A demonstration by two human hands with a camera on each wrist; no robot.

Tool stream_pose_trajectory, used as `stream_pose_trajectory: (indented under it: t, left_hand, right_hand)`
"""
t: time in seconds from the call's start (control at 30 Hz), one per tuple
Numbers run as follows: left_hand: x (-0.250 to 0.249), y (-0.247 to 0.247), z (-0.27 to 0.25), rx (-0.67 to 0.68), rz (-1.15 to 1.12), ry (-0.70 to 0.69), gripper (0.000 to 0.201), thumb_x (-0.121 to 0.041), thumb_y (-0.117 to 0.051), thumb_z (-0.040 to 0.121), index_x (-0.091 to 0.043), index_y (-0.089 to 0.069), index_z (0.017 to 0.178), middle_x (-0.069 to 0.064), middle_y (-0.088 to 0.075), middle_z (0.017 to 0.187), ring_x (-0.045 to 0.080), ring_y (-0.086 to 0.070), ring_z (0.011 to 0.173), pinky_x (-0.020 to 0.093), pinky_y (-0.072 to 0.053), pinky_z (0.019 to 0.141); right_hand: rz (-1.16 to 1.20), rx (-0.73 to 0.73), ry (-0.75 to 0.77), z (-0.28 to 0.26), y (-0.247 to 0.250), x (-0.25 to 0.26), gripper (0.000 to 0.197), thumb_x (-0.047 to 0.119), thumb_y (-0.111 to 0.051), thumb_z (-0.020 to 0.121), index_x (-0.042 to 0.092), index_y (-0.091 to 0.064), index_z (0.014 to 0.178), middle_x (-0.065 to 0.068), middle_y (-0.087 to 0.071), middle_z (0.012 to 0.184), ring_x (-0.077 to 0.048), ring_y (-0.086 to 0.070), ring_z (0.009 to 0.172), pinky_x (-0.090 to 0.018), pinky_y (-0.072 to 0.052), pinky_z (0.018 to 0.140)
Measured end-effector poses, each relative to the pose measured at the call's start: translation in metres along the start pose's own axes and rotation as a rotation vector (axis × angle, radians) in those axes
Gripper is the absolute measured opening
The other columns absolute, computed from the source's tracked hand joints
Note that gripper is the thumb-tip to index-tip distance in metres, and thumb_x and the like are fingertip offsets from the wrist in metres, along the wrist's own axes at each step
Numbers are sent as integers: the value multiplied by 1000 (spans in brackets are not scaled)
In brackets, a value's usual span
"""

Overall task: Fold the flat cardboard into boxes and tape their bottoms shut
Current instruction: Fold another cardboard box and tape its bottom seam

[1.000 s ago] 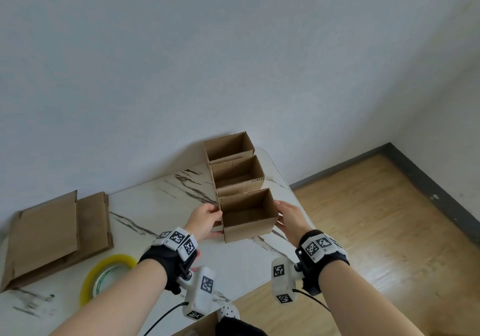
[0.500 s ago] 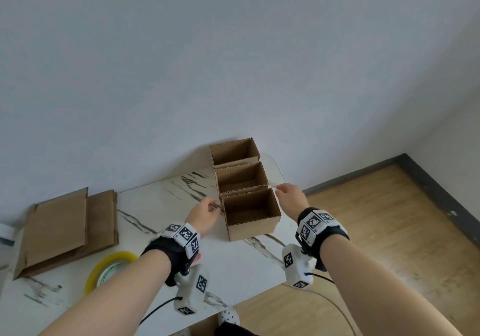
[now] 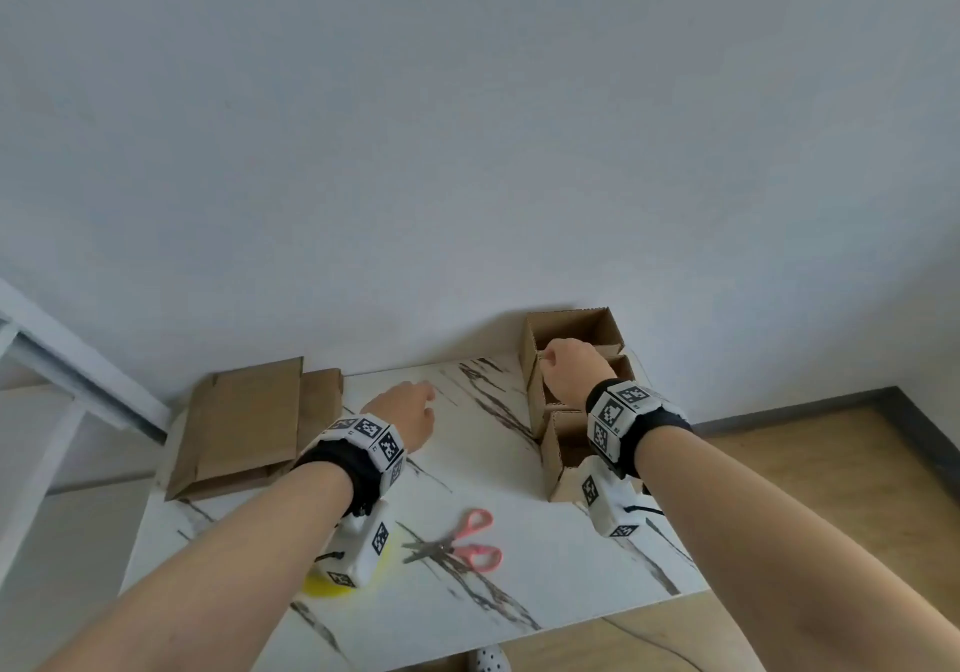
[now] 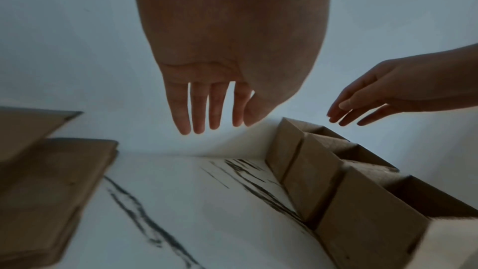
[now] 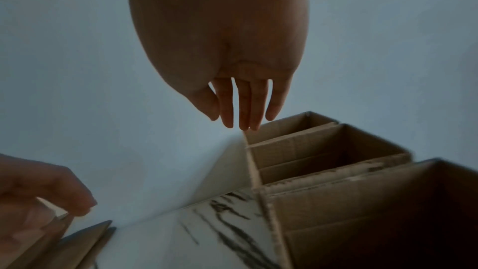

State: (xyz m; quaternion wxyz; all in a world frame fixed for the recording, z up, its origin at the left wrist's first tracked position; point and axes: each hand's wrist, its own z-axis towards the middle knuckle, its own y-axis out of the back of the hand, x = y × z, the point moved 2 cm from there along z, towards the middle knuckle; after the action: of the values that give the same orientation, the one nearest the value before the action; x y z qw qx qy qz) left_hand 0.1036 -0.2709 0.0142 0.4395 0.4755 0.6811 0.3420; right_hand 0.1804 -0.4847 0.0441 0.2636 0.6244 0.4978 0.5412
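Three folded cardboard boxes (image 3: 566, 359) stand open-topped in a row at the table's right side, the far one against the wall. My right hand (image 3: 569, 367) hovers over the far and middle boxes (image 5: 323, 150) with straight fingers (image 5: 240, 118) just above a box corner, holding nothing. My left hand (image 3: 402, 409) hangs above the bare table with straight, relaxed fingers (image 4: 199, 114), between the boxes (image 4: 323, 171) and a stack of flat cardboard (image 3: 244, 427). The stack also shows in the left wrist view as flat cardboard (image 4: 51, 181).
Pink-handled scissors (image 3: 457, 541) lie on the white marbled table (image 3: 493, 463) near its front. A yellow tape roll (image 3: 322, 585) sits half hidden under my left wrist. The wall runs behind the table; wooden floor (image 3: 831, 489) drops off to the right.
Both hands have let go of the nearest box. My left hand moved left toward the flat cardboard, and my right hand moved over the far boxes. The view tilted down, showing the scissors.
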Motion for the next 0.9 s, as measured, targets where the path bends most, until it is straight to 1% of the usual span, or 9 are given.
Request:
stream_pose_trajectory:
  t: [0.1, 0.17, 0.23, 0.33, 0.43, 0.53, 0.67, 0.77, 0.9]
  left_hand:
    - [40, 13, -8, 1, -20, 40, 36, -24, -35, 99, -17, -41, 134, 7, -50, 132, 23, -55, 111, 32, -44, 88]
    - [70, 19, -12, -7, -55, 73, 36, -23, -35, 99, -16, -42, 134, 7, -52, 131, 23, -56, 110, 31, -45, 90]
    - [102, 23, -18, -24, -94, 110, 37, -20, -35, 99, -15, -44, 134, 7, -54, 131, 23, -55, 114, 30, -44, 94]
    - [147, 29, -28, -63, -135, 170, 35, -18, -38, 98, -16, -49, 130, 7, -57, 126, 23, -56, 112, 31, -46, 92]
    - [189, 30, -38, -102, -174, 231, 32, -17, -39, 97, -17, -50, 127, 5, -57, 125, 22, -56, 111, 31, -46, 91]
    - [226, 28, -47, -118, -218, 280, 33, -17, -40, 97, -17, -47, 130, 4, -55, 128, 20, -57, 109, 31, -47, 91]
    - [263, 23, -54, -139, -280, 355, 39, -16, -43, 97, -16, -41, 136, 7, -54, 130, 22, -61, 100, 31, -49, 84]
    - [286, 14, -54, -133, -360, 418, 43, -20, -45, 97, -14, -37, 139, 10, -48, 137, 26, -58, 112, 34, -47, 92]
    - [313, -11, -47, -71, -523, 512, 60, -36, -48, 96, -12, -26, 146, 11, -38, 147, 27, -44, 130, 38, -38, 107]
  right_hand:
    - [-35, 71, 29, 9, -21, 41, 27, 15, -40, 94, 4, -62, 107, -13, -64, 108, -28, -60, 97, -34, -49, 84]
    - [-55, 114, 36, 15, -37, 66, 28, 15, -41, 94, 1, -63, 105, -14, -65, 106, -29, -61, 95, -33, -50, 83]
    - [-79, 151, 51, 21, -54, 92, 28, 16, -40, 93, 1, -63, 98, -16, -65, 104, -29, -60, 90, -30, -47, 77]
    - [-102, 202, 87, 27, -76, 130, 22, 15, -39, 92, 3, -59, 91, -15, -64, 100, -30, -60, 91, -29, -44, 73]
    - [-121, 265, 118, 29, -99, 163, 28, 12, -39, 93, 1, -61, 105, -15, -65, 104, -31, -62, 97, -31, -49, 77]
    - [-141, 290, 149, 33, -124, 191, 29, 13, -39, 92, 3, -63, 105, -14, -67, 105, -30, -63, 95, -35, -53, 83]
    - [-160, 347, 176, 36, -154, 223, 33, 14, -35, 96, 0, -61, 110, -15, -64, 113, -30, -60, 103, -33, -48, 84]
    - [-71, 369, 149, 42, -178, 238, 33, 21, -41, 96, 1, -58, 117, -15, -62, 120, -29, -58, 108, -34, -45, 88]
    - [98, 417, 39, 50, -210, 243, 54, 34, -52, 95, 5, -38, 139, -12, -54, 133, -27, -53, 120, -35, -42, 99]
